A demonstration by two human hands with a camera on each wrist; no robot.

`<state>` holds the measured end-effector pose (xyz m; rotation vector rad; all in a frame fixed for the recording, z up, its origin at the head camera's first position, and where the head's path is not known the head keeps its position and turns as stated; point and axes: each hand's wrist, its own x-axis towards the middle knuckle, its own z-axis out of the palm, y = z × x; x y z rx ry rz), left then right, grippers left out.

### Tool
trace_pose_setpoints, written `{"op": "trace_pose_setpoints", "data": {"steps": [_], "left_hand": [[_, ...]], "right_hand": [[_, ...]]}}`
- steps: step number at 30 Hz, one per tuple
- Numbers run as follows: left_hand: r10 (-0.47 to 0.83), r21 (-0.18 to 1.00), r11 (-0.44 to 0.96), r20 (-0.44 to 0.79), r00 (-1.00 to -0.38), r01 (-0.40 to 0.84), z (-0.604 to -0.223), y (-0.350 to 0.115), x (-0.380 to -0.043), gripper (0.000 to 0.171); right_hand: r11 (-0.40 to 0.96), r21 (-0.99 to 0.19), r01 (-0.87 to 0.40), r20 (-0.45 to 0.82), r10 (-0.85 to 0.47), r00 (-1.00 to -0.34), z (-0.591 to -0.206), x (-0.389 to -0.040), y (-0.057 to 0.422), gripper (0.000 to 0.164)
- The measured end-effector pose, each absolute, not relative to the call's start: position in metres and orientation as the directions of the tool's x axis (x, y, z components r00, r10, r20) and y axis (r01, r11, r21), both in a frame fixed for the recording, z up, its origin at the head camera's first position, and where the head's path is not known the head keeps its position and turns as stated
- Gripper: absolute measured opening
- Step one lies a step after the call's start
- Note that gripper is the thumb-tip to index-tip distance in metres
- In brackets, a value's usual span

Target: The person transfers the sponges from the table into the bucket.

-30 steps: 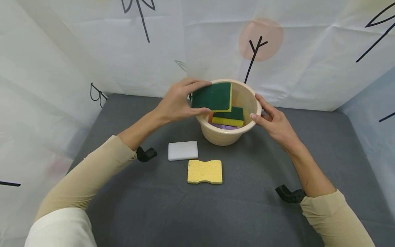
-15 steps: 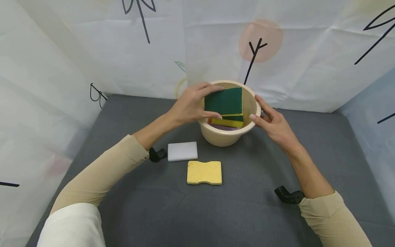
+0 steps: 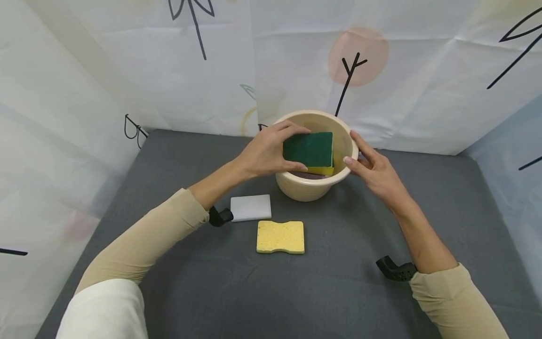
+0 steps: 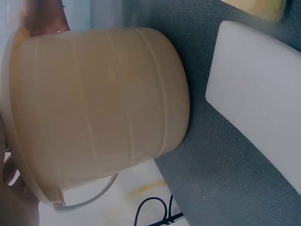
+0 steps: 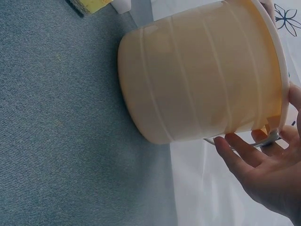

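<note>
My left hand (image 3: 268,151) reaches over the rim of a cream plastic bucket (image 3: 302,192) and grips a scouring sponge (image 3: 308,149), dark green side up, between thumb and fingers. The sponge is inside the bucket's mouth, over another yellow-edged sponge that it mostly covers. Below them part of a purple sponge (image 3: 308,176) shows. On the right, my right hand (image 3: 374,172) holds the bucket's rim, thumb at the lip. In the right wrist view its fingers lie against the outer wall near the wire handle (image 5: 270,140). The left wrist view shows mainly the bucket's side (image 4: 103,103).
On the dark grey tabletop (image 3: 330,292), a white rectangular sponge (image 3: 251,207) lies in front of the bucket, by my left wrist. A yellow sponge (image 3: 280,237) with notched long sides lies nearer to me. White patterned cloth (image 3: 292,61) hangs behind the table.
My left hand has carried the green-and-yellow scouring sponge right and down, from over the bucket's left rim into its mouth. My right hand has stayed on the rim.
</note>
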<state>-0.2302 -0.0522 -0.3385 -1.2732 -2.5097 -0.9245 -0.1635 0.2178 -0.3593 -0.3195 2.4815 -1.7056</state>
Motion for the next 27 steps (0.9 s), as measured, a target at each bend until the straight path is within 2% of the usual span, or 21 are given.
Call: {"op": "trace_pose_setpoints", "data": {"steps": [10,14,21,27], "left_hand": [[0.684,0.420,0.374,0.477,-0.552,0.827,-0.342,-0.054,-0.230,0.061],[0.667,0.419,0.369,0.503,-0.550,0.830,-0.341,-0.059,-0.229,0.056],[0.583,0.427,0.398,0.565,-0.583,0.812,-0.336,-0.074,-0.225,0.053],[0.566,0.405,0.400,0.597,-0.569,0.822,-0.340,-0.089,-0.225,0.055]], "right_hand": [[0.299,-0.949,-0.099,0.027,-0.237,-0.971,-0.363,-0.165,0.217,0.064],[0.293,-0.951,-0.103,0.033,-0.237,-0.971,-0.363,-0.165,0.216,0.064],[0.300,-0.948,-0.106,0.037,-0.226,-0.973,-0.363,-0.166,0.217,0.064],[0.298,-0.948,-0.114,0.047,-0.223,-0.974,-0.363,-0.167,0.218,0.064]]}}
